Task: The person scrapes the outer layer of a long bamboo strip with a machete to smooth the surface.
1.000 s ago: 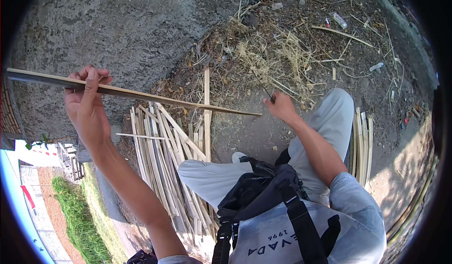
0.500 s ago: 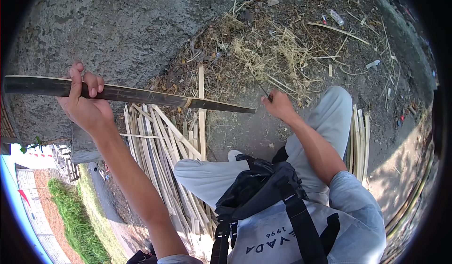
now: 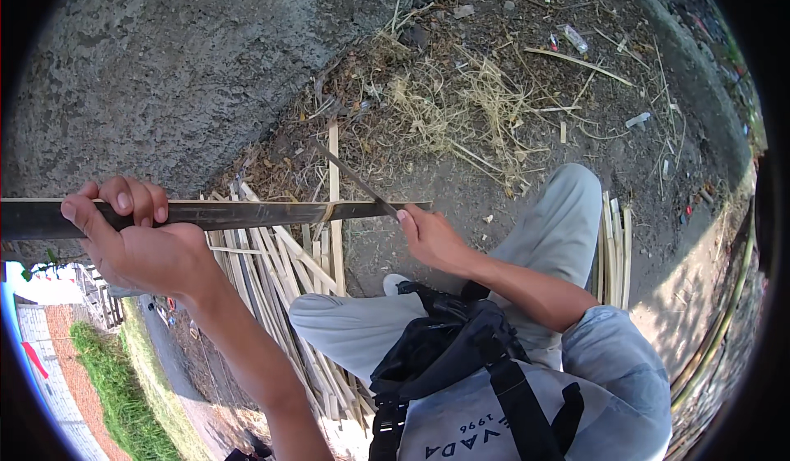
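Nearest me, at six o'clock, a black bag [image 3: 448, 354] with a wide strap hangs against a grey top, and my bent knees in pale grey trousers [image 3: 568, 222] rise just past it.

My left hand [image 3: 140, 243] sits at nine o'clock, fingers curled tight around a long dark bamboo strip [image 3: 247, 213] that runs level across the view from the left rim to about the middle. My right hand [image 3: 432, 237] is near the centre, closed on the handle of a thin blade [image 3: 354, 177] — the blade slants up toward eleven o'clock and meets the strip's right end, where a pale sliver curls off the strip.

Under the strip, from the centre down to seven o'clock, lies a fanned heap of pale split slats [image 3: 280, 280] on the ground. A smaller bundle of slats [image 3: 613, 247] lies at three o'clock, just beside my right knee.

The ground is bare packed dirt [image 3: 428, 181], dark and gritty. Farther out, at twelve to one o'clock, dry straw and shavings [image 3: 461, 107] are scattered about — among them a small clear plastic bottle [image 3: 573, 38] and a white scrap of wrapper [image 3: 636, 120]. At ten to eleven o'clock a rough grey concrete surface [image 3: 164, 74] fills the far part.
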### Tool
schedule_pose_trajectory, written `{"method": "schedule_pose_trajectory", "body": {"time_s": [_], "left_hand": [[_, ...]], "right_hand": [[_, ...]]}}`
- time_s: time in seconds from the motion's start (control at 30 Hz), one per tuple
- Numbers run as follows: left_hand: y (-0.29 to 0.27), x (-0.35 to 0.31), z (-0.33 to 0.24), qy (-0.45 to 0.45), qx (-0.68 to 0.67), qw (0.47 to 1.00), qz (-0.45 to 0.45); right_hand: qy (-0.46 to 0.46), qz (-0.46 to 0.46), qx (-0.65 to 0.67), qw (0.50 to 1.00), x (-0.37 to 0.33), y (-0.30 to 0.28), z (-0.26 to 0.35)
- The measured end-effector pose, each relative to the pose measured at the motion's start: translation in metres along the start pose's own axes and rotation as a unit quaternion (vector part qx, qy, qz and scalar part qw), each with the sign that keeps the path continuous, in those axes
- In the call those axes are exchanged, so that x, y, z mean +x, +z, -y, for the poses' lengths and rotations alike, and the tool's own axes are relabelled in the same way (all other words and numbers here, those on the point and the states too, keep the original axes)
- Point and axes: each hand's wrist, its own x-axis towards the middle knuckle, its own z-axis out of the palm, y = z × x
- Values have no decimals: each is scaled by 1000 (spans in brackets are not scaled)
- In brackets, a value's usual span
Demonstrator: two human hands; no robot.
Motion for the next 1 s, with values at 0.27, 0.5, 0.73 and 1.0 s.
{"method": "schedule_pose_trajectory", "body": {"time_s": [0.27,0.5,0.73,1.0], "left_hand": [[-12,6,-2,25,15,1000,-6],[-18,1,2,31,22,999,-2],[-25,-4,-18,34,-22,998,57],[-55,-1,-4,-35,-102,993,38]], "right_hand": [[-19,27,-69,997,1,5,2],[114,-38,-111,986,17,23,-110],[-152,-40,-41,987,-3,27,-21],[137,7,-91,986,2,28,-67]]}}
